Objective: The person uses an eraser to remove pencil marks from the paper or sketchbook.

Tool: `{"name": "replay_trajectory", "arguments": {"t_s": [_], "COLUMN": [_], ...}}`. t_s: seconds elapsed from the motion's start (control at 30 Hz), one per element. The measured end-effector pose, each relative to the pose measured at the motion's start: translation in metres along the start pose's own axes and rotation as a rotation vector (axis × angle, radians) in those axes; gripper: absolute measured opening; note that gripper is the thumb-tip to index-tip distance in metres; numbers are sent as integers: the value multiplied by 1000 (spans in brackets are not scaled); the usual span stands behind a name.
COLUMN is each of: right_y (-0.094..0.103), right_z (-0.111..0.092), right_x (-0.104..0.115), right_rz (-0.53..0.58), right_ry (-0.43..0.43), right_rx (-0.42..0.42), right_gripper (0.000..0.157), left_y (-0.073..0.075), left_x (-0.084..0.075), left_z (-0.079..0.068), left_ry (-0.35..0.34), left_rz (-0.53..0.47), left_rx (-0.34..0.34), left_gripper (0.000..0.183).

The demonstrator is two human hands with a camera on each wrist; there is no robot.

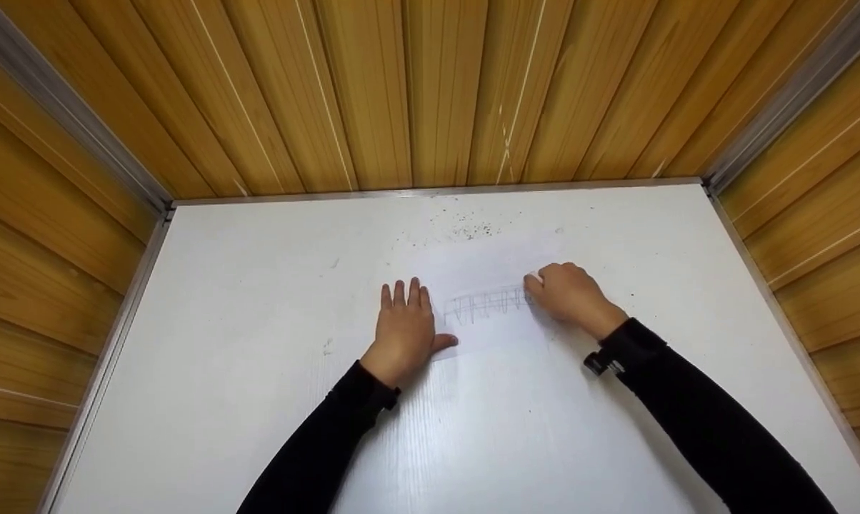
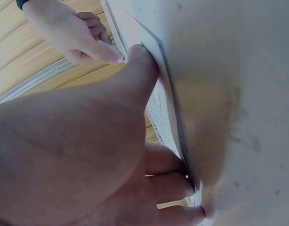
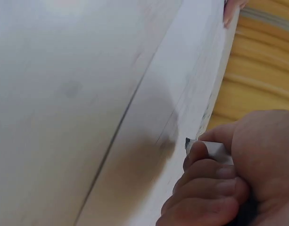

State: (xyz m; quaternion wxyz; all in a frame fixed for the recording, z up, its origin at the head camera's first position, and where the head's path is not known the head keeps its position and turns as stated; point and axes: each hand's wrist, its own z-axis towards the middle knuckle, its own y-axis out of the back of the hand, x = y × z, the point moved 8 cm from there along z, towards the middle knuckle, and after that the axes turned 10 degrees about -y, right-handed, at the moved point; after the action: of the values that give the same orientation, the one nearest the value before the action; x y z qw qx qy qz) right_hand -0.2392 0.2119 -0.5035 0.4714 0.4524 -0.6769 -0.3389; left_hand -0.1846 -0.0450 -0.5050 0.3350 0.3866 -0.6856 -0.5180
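A sheet of white paper (image 1: pixel 483 260) lies on the white table, with a band of grey pencil zigzag lines (image 1: pixel 483 305) across it. My left hand (image 1: pixel 405 335) rests with straight, spread fingers on the paper's left edge, the thumb pointing inward. At the right end of the pencil lines, my right hand (image 1: pixel 566 291) grips a small white eraser (image 3: pixel 218 151) with a blackened corner. In the right wrist view the fingers curl round the eraser, and its dark tip sticks out just by the paper. Most of the eraser is hidden in the head view.
Dark crumbs (image 1: pixel 473 230) are scattered on the table (image 1: pixel 258 285) beyond the paper's far edge. Faint smudges mark the tabletop on the left. Wood-patterned panels (image 1: pixel 373 93) rise at the back and both sides, along the table's metal-trimmed edges.
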Motion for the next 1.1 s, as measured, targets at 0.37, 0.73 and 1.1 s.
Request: {"name": "replay_trajectory", "arguments": {"t_s": [0.37, 0.73, 1.1], "right_y": [-48, -45, 9], "right_z": [-14, -9, -1], "right_x": [115, 103, -32], "right_rz": [-29, -91, -54], "right_ry": [150, 141, -41], "right_rx": [69, 47, 23], "right_gripper": [51, 53, 59], "left_y": [2, 5, 5], "left_x": [-3, -6, -6], "left_z": [-3, -3, -5], "left_ry": [-9, -17, -15], "left_rz": [-22, -14, -13], "left_rx": [-14, -21, -9], "left_gripper": [113, 114, 114]}}
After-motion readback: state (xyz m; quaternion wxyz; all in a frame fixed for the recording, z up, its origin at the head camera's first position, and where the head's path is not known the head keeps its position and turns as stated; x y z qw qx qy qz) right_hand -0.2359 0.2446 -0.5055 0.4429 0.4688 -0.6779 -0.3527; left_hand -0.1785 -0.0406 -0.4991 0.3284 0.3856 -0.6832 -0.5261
